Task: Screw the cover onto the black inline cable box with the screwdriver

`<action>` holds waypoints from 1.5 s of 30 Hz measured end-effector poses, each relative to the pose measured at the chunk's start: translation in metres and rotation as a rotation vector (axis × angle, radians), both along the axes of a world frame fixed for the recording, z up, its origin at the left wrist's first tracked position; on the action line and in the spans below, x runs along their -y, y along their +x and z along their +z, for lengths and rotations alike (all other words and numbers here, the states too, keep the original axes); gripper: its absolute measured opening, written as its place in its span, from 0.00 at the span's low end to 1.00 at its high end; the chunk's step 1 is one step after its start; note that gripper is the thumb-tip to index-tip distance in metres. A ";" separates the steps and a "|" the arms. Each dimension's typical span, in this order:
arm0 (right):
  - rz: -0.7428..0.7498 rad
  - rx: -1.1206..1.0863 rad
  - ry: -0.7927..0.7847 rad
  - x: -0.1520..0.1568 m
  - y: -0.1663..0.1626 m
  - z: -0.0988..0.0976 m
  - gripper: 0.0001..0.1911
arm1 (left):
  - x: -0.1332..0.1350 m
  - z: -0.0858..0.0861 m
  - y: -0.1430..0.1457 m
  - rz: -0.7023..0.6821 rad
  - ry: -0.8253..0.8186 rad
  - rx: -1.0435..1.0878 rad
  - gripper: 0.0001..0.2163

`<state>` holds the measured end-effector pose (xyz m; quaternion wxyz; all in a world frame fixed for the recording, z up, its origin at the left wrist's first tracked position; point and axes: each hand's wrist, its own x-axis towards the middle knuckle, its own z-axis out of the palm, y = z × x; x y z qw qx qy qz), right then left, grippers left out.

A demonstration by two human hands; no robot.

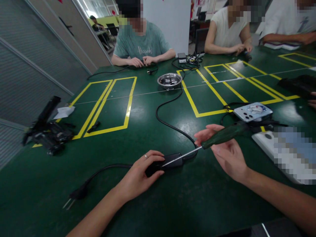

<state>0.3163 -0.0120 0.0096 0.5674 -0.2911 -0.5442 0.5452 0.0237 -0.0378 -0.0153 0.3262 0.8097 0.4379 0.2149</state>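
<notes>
A black power adapter [174, 160] lies on the green table, with cords leaving both ends. My left hand [144, 174] is closed around its left end, thumb on the near side and fingers on the far side. In my right hand [228, 153] is a screwdriver [224, 135] with a dark green handle, held at a slant between thumb and fingers. Its thin metal shaft slopes down to the left, and the tip meets the adapter beside my left fingers. Whether a screw sits under the tip cannot be made out. The cord's two-pin plug [78, 195] rests at the lower left.
A metal bowl [170, 81] with small metallic pieces stands beyond the adapter. To the right lie a patterned phone [253, 111] and a white device [266, 144]. Dark equipment [50, 131] sits at the left. Several people sit across the table, near a cable pile [194, 60].
</notes>
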 end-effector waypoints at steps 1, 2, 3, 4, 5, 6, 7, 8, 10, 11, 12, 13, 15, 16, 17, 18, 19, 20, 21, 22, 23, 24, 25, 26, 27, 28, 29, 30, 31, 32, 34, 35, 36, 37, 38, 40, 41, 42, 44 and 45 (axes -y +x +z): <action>-0.004 0.033 0.008 0.000 0.001 0.001 0.13 | 0.000 0.000 0.000 -0.001 -0.001 -0.001 0.13; -0.020 0.075 0.016 0.000 0.002 0.001 0.09 | 0.000 0.000 0.000 -0.001 -0.002 -0.002 0.14; -0.039 0.110 0.023 0.000 0.003 0.001 0.07 | -0.001 0.000 -0.001 0.000 -0.005 -0.003 0.14; -0.047 0.129 0.027 -0.001 0.004 0.001 0.08 | -0.001 0.000 -0.001 0.002 -0.005 -0.003 0.14; -0.041 0.125 0.027 -0.001 0.005 0.001 0.11 | -0.001 0.000 -0.001 0.001 -0.007 -0.002 0.14; -0.023 0.105 0.022 -0.001 0.005 0.001 0.14 | -0.001 0.000 -0.001 0.002 -0.009 -0.003 0.13; 0.007 0.073 0.013 -0.001 0.005 0.001 0.18 | 0.000 0.000 -0.001 0.002 -0.009 -0.004 0.13; 0.039 0.038 0.003 -0.001 0.005 0.001 0.20 | 0.000 0.000 -0.001 0.001 -0.010 -0.005 0.13; 0.075 0.026 -0.007 -0.001 0.005 0.003 0.18 | 0.000 0.000 -0.001 -0.001 -0.009 -0.006 0.13; 0.061 0.055 0.003 -0.001 0.004 0.005 0.13 | 0.000 0.001 -0.001 -0.001 -0.008 -0.007 0.14; 0.030 0.099 0.020 -0.002 0.004 0.006 0.09 | 0.000 0.001 -0.001 -0.001 -0.006 -0.007 0.14; -0.014 0.146 0.040 -0.003 0.004 0.006 0.04 | 0.000 0.001 -0.001 -0.003 -0.007 -0.010 0.14; -0.098 0.197 0.052 -0.007 0.005 0.006 0.02 | 0.000 0.001 -0.001 -0.009 -0.007 -0.020 0.14; -0.125 0.185 0.038 -0.009 0.006 0.005 0.02 | 0.000 0.001 -0.001 -0.010 -0.005 -0.027 0.14; -0.140 0.155 0.007 -0.011 0.007 0.004 0.02 | 0.000 0.001 -0.001 -0.011 -0.003 -0.035 0.14; -0.149 0.114 -0.031 -0.014 0.008 0.004 0.03 | 0.000 0.001 -0.001 -0.011 0.001 -0.043 0.14; -0.156 0.065 -0.067 -0.016 0.010 0.004 0.05 | 0.001 0.001 -0.001 -0.010 0.006 -0.050 0.14; -0.164 0.020 -0.101 -0.019 0.012 0.005 0.07 | 0.001 0.001 -0.001 -0.009 0.015 -0.057 0.14; -0.177 -0.010 -0.129 -0.021 0.015 0.006 0.08 | 0.001 0.001 -0.001 -0.010 0.026 -0.066 0.15; -0.202 -0.013 -0.150 -0.024 0.018 0.008 0.10 | 0.002 0.001 0.000 -0.013 0.040 -0.075 0.15; -0.236 0.011 -0.165 -0.026 0.020 0.010 0.11 | 0.002 0.001 0.000 -0.017 0.057 -0.088 0.15; -0.277 0.070 -0.177 -0.028 0.023 0.011 0.12 | 0.003 0.001 0.001 -0.022 0.077 -0.103 0.15; -0.317 0.166 -0.184 -0.031 0.026 0.012 0.13 | 0.004 0.000 0.003 -0.026 0.098 -0.121 0.16; -0.353 0.291 -0.183 -0.033 0.029 0.011 0.15 | 0.004 0.000 0.004 -0.029 0.122 -0.139 0.17; -0.382 0.432 -0.171 -0.036 0.032 0.009 0.17 | 0.005 -0.001 0.006 -0.033 0.147 -0.158 0.18; -0.406 0.581 -0.149 -0.039 0.034 0.006 0.20 | 0.005 -0.002 0.008 -0.039 0.169 -0.176 0.20; -0.423 0.734 -0.114 -0.042 0.036 0.002 0.22 | 0.005 -0.004 0.010 -0.044 0.189 -0.194 0.21; -0.433 0.891 -0.070 -0.045 0.038 -0.003 0.24 | 0.005 -0.005 0.012 -0.050 0.204 -0.207 0.22; -0.437 1.043 -0.025 -0.049 0.039 -0.009 0.26 | 0.005 -0.006 0.014 -0.056 0.212 -0.215 0.23; -0.438 1.190 0.012 -0.052 0.040 -0.014 0.27 | 0.005 -0.007 0.016 -0.061 0.213 -0.219 0.22; -0.427 1.452 0.041 -0.058 0.042 -0.024 0.28 | 0.004 -0.008 0.019 -0.060 0.203 -0.211 0.21; -0.421 1.550 0.036 -0.060 0.043 -0.028 0.29 | 0.004 -0.008 0.020 -0.058 0.199 -0.202 0.21; -0.421 1.621 0.025 -0.062 0.043 -0.031 0.30 | 0.004 -0.007 0.020 -0.057 0.201 -0.192 0.21; -0.421 1.669 0.015 -0.063 0.044 -0.033 0.31 | 0.004 -0.007 0.019 -0.053 0.212 -0.180 0.21; -0.421 1.701 0.007 -0.064 0.045 -0.034 0.31 | 0.004 -0.005 0.016 -0.046 0.229 -0.170 0.21; -0.415 1.721 0.004 -0.064 0.046 -0.034 0.32 | 0.001 -0.001 0.007 -0.004 0.286 -0.150 0.21; -0.412 1.721 0.002 -0.064 0.046 -0.034 0.33 | -0.002 0.002 0.000 0.039 0.322 -0.143 0.21; -0.409 1.720 -0.002 -0.064 0.046 -0.034 0.33 | -0.006 0.005 -0.009 0.097 0.360 -0.141 0.21; -0.402 1.720 -0.013 -0.064 0.046 -0.033 0.34 | -0.017 0.009 -0.031 0.258 0.440 -0.153 0.21; -0.397 1.724 -0.018 -0.064 0.046 -0.033 0.34 | -0.025 0.010 -0.044 0.344 0.471 -0.178 0.21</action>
